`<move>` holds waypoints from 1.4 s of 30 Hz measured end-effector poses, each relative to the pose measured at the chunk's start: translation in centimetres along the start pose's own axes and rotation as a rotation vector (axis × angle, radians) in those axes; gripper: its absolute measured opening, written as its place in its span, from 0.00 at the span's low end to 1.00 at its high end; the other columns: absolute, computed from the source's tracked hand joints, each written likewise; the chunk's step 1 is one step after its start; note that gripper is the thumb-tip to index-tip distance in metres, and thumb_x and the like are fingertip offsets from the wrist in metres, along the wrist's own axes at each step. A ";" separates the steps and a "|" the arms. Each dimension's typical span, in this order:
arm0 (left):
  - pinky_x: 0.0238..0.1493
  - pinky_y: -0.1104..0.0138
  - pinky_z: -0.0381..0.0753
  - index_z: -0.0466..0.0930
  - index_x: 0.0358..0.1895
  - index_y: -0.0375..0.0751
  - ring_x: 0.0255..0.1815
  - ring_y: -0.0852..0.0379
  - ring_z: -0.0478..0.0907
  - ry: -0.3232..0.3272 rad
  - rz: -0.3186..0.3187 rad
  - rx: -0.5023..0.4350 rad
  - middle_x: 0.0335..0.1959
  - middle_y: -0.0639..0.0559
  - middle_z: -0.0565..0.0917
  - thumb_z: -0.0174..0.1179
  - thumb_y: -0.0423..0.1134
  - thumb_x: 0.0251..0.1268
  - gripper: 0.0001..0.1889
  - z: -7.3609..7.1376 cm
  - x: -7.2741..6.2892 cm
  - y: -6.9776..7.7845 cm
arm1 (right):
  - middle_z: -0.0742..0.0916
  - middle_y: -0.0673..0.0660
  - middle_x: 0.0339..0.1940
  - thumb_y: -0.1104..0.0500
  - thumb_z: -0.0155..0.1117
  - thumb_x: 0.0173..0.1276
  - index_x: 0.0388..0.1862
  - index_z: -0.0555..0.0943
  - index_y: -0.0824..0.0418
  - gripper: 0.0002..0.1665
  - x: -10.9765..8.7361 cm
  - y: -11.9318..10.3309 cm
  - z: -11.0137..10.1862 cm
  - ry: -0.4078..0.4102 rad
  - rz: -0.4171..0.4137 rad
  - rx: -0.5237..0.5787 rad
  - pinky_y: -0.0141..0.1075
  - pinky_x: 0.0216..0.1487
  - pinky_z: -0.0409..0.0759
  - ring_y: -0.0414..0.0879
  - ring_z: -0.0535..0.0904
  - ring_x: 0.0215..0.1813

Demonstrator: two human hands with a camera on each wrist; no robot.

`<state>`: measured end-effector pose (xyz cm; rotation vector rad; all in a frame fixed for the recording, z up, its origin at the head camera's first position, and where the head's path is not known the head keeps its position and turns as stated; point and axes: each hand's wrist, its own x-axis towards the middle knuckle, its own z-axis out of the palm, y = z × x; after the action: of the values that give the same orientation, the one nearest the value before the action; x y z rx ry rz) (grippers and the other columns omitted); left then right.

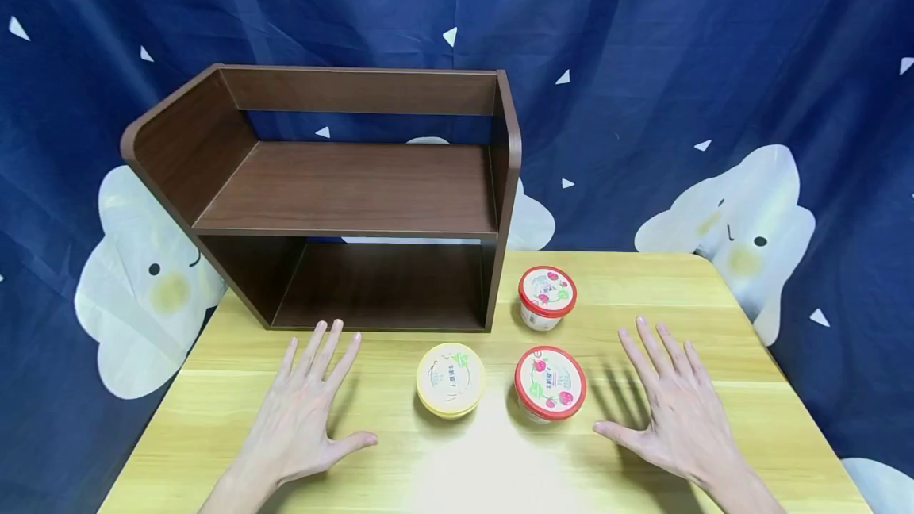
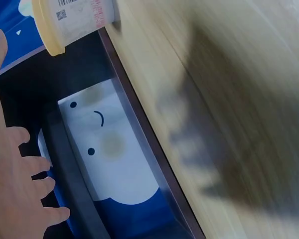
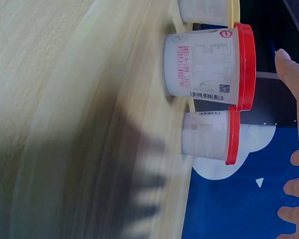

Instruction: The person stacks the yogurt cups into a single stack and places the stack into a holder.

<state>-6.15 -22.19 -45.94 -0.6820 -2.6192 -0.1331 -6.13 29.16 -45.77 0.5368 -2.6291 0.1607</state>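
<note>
The left hand (lower left of frame) and right hand (lower right) are above the pale wooden table, each grip released, fingers spread. A yellow-lidded round white tub stands at lower centre, two red-lidded round white tubs to its right. Dark-brown two-tier wooden shelf: upper left.

Two red-lidded tubs and one yellow-lidded tub, three in all, can be counted; one two-tier shelf unit, one bench, one curtain and two hands are seen.
</note>
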 end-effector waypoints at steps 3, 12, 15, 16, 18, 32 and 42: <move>0.90 0.57 0.21 0.57 0.85 0.44 0.91 0.47 0.38 -0.001 0.002 -0.001 0.86 0.38 0.58 0.49 0.89 0.53 0.64 -0.1 0.0 0.0 | 0.68 0.64 0.84 0.09 0.59 0.50 0.85 0.63 0.55 0.75 0.0 0.0 0.0 0.007 -0.003 0.000 0.39 0.91 0.27 0.53 0.46 0.91; 0.90 0.59 0.24 0.55 0.85 0.44 0.91 0.56 0.29 -0.004 0.017 -0.017 0.86 0.38 0.57 0.62 0.85 0.46 0.68 -0.3 0.5 0.5 | 0.68 0.63 0.85 0.11 0.64 0.47 0.86 0.59 0.52 0.76 0.4 -0.4 -0.3 -0.003 -0.004 0.022 0.38 0.91 0.29 0.55 0.50 0.90; 0.90 0.61 0.24 0.53 0.86 0.44 0.91 0.54 0.32 -0.013 0.015 -0.034 0.87 0.38 0.57 0.67 0.82 0.43 0.69 -0.3 0.7 0.8 | 0.67 0.61 0.86 0.12 0.67 0.46 0.87 0.58 0.51 0.77 0.5 -0.6 -0.3 -0.010 -0.005 0.035 0.35 0.90 0.29 0.56 0.53 0.89; 0.90 0.62 0.24 0.53 0.86 0.44 0.91 0.53 0.34 -0.015 0.013 -0.043 0.87 0.38 0.57 0.68 0.81 0.42 0.70 -0.3 0.8 0.9 | 0.66 0.60 0.86 0.13 0.67 0.46 0.87 0.58 0.51 0.77 0.5 -0.7 -0.3 -0.011 -0.006 0.038 0.34 0.90 0.29 0.56 0.54 0.89; 0.90 0.63 0.25 0.54 0.85 0.43 0.91 0.51 0.38 -0.014 0.009 -0.059 0.87 0.39 0.57 0.70 0.80 0.41 0.70 -0.2 0.9 1.1 | 0.66 0.60 0.86 0.13 0.68 0.46 0.87 0.58 0.50 0.77 0.6 -0.8 -0.3 -0.011 -0.007 0.046 0.32 0.90 0.30 0.56 0.54 0.89; 0.86 0.78 0.32 0.51 0.86 0.47 0.89 0.48 0.53 -0.054 -0.065 -0.309 0.88 0.49 0.57 0.78 0.68 0.45 0.67 1.0 1.2 2.3 | 0.68 0.57 0.86 0.32 0.86 0.39 0.85 0.62 0.55 0.76 0.5 -1.9 0.8 -0.037 0.014 0.243 0.16 0.82 0.35 0.55 0.65 0.84; 0.72 0.33 0.73 0.53 0.86 0.55 0.78 0.37 0.70 -0.106 -0.195 -0.604 0.84 0.46 0.64 0.82 0.57 0.47 0.62 2.0 1.1 3.2 | 0.71 0.57 0.84 0.42 0.90 0.43 0.86 0.60 0.49 0.73 0.4 -2.4 1.5 -0.122 0.105 0.445 0.60 0.73 0.75 0.42 0.64 0.83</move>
<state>-6.25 -18.52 -47.35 -0.6255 -2.7462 -0.9990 -6.08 26.59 -46.86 0.5649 -2.7471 0.7807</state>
